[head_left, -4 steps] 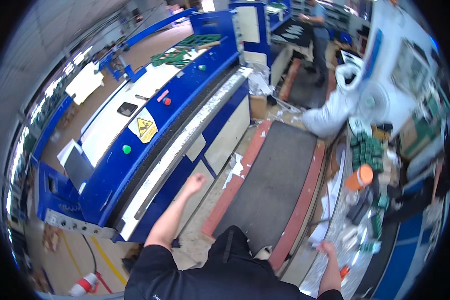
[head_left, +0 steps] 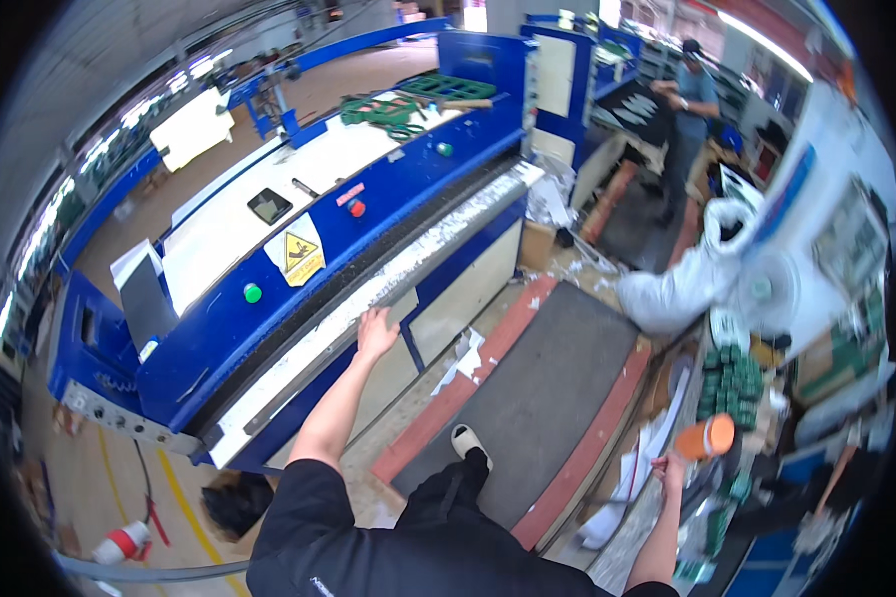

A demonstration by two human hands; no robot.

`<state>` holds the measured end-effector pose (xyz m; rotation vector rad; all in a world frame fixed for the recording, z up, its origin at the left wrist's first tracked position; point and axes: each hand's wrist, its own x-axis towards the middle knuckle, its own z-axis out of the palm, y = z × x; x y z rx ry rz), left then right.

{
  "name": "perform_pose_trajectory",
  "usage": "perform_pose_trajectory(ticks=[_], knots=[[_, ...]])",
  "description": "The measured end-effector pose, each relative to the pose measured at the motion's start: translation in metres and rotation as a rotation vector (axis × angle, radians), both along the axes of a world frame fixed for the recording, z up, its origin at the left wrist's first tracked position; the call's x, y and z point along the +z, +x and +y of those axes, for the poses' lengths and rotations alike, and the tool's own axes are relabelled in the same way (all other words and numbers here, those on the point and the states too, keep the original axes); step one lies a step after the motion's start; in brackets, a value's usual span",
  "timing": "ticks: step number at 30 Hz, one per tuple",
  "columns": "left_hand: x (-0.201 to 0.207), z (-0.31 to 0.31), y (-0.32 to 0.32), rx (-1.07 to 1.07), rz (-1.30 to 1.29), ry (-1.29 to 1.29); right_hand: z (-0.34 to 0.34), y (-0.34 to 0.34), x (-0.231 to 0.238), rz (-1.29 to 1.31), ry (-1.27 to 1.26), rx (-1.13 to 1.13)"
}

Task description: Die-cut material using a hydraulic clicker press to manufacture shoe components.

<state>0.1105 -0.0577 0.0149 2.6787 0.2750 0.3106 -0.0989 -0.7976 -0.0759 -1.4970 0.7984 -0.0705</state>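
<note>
- Left hand (head_left: 376, 333) has moved up to the pale edge strip (head_left: 438, 246) of the blue machine (head_left: 209, 343); fingers loosely spread, contact cannot be told.
- Right hand (head_left: 670, 470) now sits nearer the orange cylinder (head_left: 707, 438) at right; fingers curled, whether anything is held cannot be told.
- Light shoe (head_left: 465, 439) shows more fully on the dark mat (head_left: 558, 358).
- Strip: left of mat, running near to far.
- Green pieces (head_left: 729, 383): stacked beyond cylinder.
- Another person (head_left: 689, 109): far right.
</note>
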Motion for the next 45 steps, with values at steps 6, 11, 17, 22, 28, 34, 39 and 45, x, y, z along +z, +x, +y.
perform_pose_trajectory(ticks=[6,11,17,22,28,34,39,45], knots=[[-0.048,0.009,0.087,0.287,-0.093,0.154,0.11,0.139,-0.076,0.037,-0.006,0.262],[-0.046,0.022,0.121,0.477,-0.117,0.049,0.175,0.142,-0.104,0.413,0.069,0.661],[-0.029,0.0,0.125,0.756,-0.136,0.065,0.081,0.282,-0.135,0.304,-0.174,0.937],[-0.03,-0.026,0.133,0.804,-0.062,0.011,0.087,0.55,-0.132,0.15,-0.257,1.056],[-0.036,-0.032,0.107,0.797,0.223,-0.054,0.22,0.692,-0.051,0.336,-0.062,1.015],[-0.029,-0.007,0.111,0.98,-0.528,-1.684,0.384,0.598,-0.002,0.267,0.73,0.929],[-0.011,0.049,0.169,0.981,-1.057,-2.306,0.432,0.56,-0.012,0.27,0.457,0.492],[-0.004,0.116,0.196,1.142,-1.142,-2.314,0.427,0.561,0.008,0.313,0.345,0.566]])
